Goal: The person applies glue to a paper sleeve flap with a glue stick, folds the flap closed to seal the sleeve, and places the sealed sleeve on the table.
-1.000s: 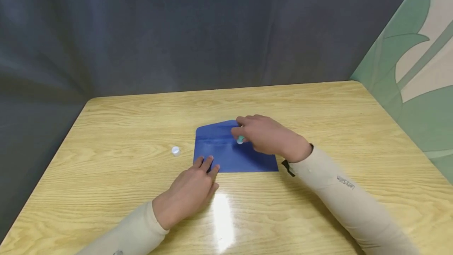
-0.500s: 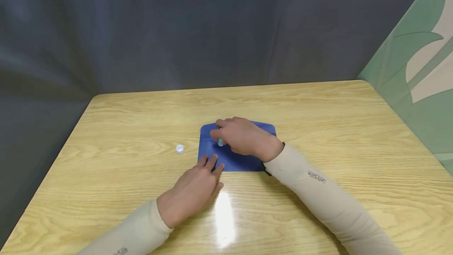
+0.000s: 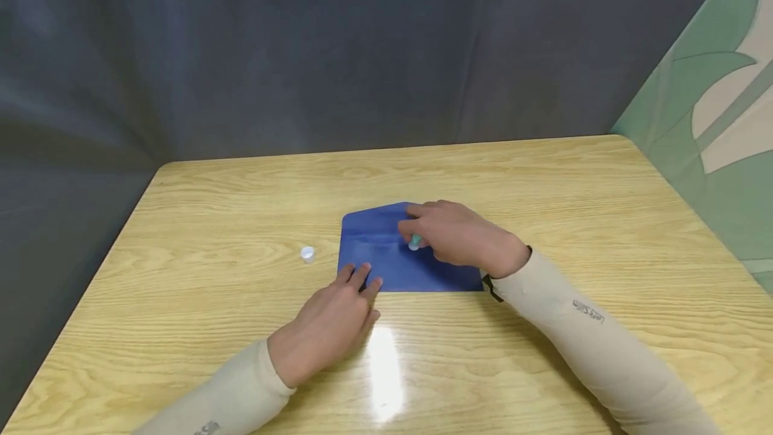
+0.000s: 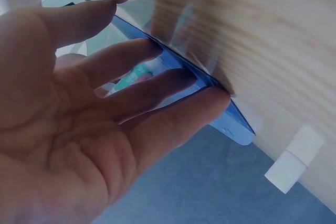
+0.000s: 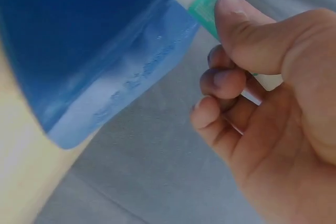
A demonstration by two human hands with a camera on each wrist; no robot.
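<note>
A blue envelope lies on the table with its flap unfolded toward the far side. My left hand rests its outstretched fingertips on the envelope's near left corner. In my right hand, thumb and curled fingers grip a glue stick with a green label. Its white end points down at the envelope, close to the flap fold, right of the middle. A wet-looking, streaky band along the flap shows in the right wrist view. My right hand covers the flap's right part in the head view.
A small white cap stands on the wooden table left of the envelope. A dark curtain hangs behind the table, and a green-leaf patterned cloth is on the right.
My right hand swept the glue stick left across the envelope, then back right to about its former place. My left hand has kept its hold on the corner. The head view shifted slightly.
</note>
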